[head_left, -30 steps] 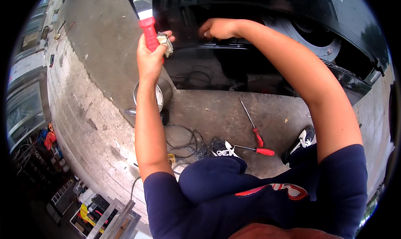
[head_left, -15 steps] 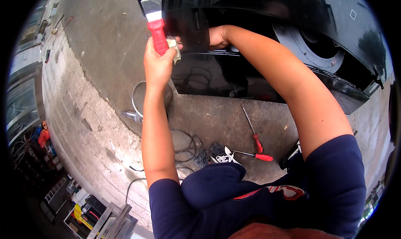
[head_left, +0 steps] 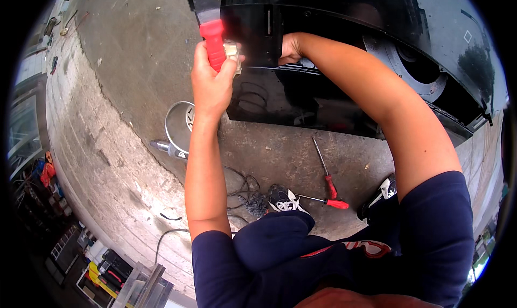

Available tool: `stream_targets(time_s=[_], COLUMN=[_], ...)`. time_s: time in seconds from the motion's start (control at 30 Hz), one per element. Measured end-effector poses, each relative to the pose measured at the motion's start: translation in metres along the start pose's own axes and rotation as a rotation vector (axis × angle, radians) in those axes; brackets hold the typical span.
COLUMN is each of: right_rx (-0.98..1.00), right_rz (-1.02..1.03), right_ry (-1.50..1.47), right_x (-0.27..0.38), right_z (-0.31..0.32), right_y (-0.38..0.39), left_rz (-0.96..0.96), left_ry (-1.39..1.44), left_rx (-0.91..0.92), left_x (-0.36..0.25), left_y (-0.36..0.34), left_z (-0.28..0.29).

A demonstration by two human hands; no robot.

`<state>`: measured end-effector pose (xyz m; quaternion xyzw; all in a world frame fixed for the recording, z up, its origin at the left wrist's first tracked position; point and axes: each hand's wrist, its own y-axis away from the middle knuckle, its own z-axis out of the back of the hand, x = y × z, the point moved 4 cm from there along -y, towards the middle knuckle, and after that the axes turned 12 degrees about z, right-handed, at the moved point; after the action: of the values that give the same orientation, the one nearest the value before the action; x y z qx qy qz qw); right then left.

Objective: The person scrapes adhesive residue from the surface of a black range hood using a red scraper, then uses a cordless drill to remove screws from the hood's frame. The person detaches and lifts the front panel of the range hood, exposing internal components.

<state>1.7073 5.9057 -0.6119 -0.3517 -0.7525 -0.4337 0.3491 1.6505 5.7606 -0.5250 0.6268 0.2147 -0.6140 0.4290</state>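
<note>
My left hand (head_left: 212, 87) is closed round a red-handled scraper (head_left: 214, 41), metal blade upward, and a small crumpled pale item (head_left: 232, 52), in front of the black metal appliance. My right hand (head_left: 291, 48) reaches into the appliance's dark opening, fingers curled and partly hidden behind a black panel (head_left: 258, 36); what they hold cannot be made out. Right of it inside shows a round dark metal housing (head_left: 439, 84). Below, the glossy black front (head_left: 307, 109) reflects a cable.
Two red-handled screwdrivers (head_left: 331, 184) lie by my shoes (head_left: 283, 197). A metal bucket (head_left: 168, 125), a silver power tool (head_left: 169, 149) and looped black cable (head_left: 237, 195) are on the concrete. Tools, boxes and metal frames (head_left: 151, 281) line the lower left; a glazed frame (head_left: 27, 125) stands far left.
My left hand with the scraper has shifted right in the picture. My right hand has moved rightward, further behind the black panel, which now shows beside it. The view has shifted slightly.
</note>
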Motion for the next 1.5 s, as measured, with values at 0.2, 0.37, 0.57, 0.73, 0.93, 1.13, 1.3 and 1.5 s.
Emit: stream_targets(time_s=[0.2, 0.37, 0.57, 0.73, 0.93, 1.13, 1.3, 1.5], right_rx=[-0.016, 0.040, -0.063, -0.018, 0.106, 0.164, 0.084, 0.071], right_rz=[-0.065, -0.108, 0.021, -0.051, -0.281, -0.255, -0.087, -0.056], right_ry=[0.082, 0.163, 0.165, 0.189, 0.437, 0.503, 0.424, 0.466], right_x=[-0.011, -0.101, -0.063, -0.022, -0.045, -0.076, -0.047, -0.038], right_z=[-0.002, 0.081, 0.048, 0.011, 0.028, 0.046, 0.029, 0.021], right_y=[-0.018, -0.042, -0.024, -0.017, -0.025, -0.049, -0.048, -0.052], left_rz=[-0.045, -0.062, -0.046, -0.107, -0.093, -0.119, -0.230, -0.142], left_ry=[-0.009, 0.044, 0.103, 0.213, 0.199, 0.175, -0.083, 0.281], left_rx=[0.008, 0.052, 0.054, 0.026, -0.001, 0.043, 0.129, 0.039], left_x=[0.004, -0.001, -0.004, -0.008, -0.018, -0.022, -0.026, -0.023], left_y=[0.001, -0.005, 0.000, -0.001, -0.003, -0.013, -0.013, -0.023], left_z=[0.013, -0.007, -0.001, 0.011, 0.011, -0.002, -0.012, 0.020])
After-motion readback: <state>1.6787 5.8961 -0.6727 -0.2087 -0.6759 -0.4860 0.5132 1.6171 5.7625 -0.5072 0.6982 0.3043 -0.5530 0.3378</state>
